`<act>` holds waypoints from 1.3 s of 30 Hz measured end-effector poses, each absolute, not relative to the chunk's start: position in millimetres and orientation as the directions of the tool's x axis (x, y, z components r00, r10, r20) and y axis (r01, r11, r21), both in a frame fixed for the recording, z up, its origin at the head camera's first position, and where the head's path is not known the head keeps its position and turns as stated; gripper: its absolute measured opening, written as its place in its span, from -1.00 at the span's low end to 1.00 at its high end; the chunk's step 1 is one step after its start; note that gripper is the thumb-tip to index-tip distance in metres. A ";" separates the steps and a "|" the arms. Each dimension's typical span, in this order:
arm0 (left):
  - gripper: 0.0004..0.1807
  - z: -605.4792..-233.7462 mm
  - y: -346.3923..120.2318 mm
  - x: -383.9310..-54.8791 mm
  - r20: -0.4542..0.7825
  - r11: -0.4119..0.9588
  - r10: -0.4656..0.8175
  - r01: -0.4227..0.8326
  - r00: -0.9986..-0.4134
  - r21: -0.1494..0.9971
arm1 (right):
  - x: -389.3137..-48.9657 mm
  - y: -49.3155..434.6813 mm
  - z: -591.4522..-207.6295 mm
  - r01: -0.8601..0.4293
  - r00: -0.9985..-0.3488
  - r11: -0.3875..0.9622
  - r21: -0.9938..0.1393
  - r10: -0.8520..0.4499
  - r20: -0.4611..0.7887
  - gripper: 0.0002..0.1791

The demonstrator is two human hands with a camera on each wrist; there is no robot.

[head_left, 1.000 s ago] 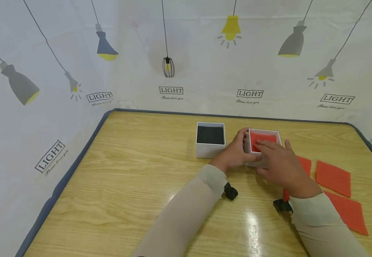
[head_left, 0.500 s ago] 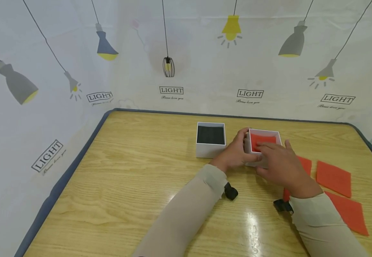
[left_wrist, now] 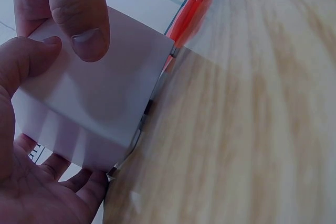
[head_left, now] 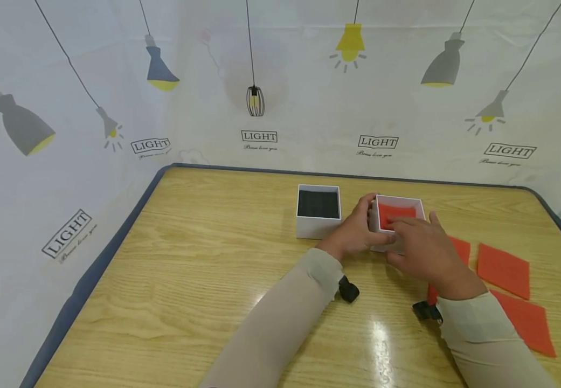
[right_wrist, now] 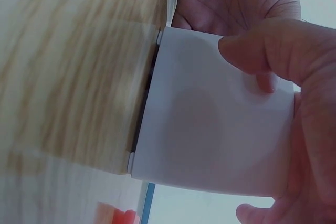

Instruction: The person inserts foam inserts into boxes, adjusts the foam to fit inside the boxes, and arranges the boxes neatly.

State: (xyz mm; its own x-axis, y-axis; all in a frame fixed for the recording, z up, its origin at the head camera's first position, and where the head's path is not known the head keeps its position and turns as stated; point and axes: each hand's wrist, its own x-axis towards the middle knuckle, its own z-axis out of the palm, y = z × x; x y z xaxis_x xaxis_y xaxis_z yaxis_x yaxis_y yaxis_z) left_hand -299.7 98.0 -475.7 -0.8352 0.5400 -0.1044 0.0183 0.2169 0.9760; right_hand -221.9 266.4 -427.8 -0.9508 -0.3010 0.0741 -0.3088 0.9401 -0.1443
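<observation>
The white box (right_wrist: pixel 199 119) is set right of the middle of the head view, with the red sheet (head_left: pixel 397 211) lying inside it, below the rim. The box is held between the 2 hands: its left side is gripped by the left hand (head_left: pixel 352 234), the fingers wrapped along that side and the thumb laid across the front. The right hand (head_left: pixel 428 253) is placed at the near right corner, its fingers extended over the rim onto the red sheet, with nothing seen grasped; whether its thumb is pressed against the front cannot be told. The decisive relation seems to be that the sheet is reached directly by the right fingertips, so the right hand is nearer to it, while the box is steadied from the left. No long axis can be made out, the opening being nearly square. The 2nd white box (head_left: pixel 311 227), holding the black sheet (head_left: pixel 318 204), is seen just left; loose red sheets (head_left: pixel 503 270) are spread at the right.
</observation>
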 end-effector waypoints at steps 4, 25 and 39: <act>0.14 -477.1 98.1 -300.8 -0.097 0.214 0.541 0.026 -0.835 0.976 | -222.6 266.6 -430.0 -0.316 -0.948 0.938 -0.145 -0.306 0.088 -0.41; 0.14 -481.4 97.7 -303.1 -0.078 0.194 0.547 0.036 -0.833 0.980 | -204.6 283.1 -397.9 -0.262 -0.964 0.892 -0.369 -0.221 0.149 -0.10; 0.14 -481.7 99.6 -304.1 -0.101 0.187 0.542 0.003 -0.834 0.982 | -179.5 318.3 -363.4 -0.148 -0.985 0.891 -0.429 -0.095 0.142 -0.02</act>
State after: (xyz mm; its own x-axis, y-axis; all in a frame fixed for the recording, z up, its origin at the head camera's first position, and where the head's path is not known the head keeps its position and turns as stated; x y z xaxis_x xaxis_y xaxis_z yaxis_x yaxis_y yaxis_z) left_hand -304.1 99.6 -481.7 -0.8340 0.5424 -0.1011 0.0029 0.1875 0.9823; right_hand -179.5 318.3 -363.4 -0.9853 -0.0947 0.1420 -0.1475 0.8909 -0.4295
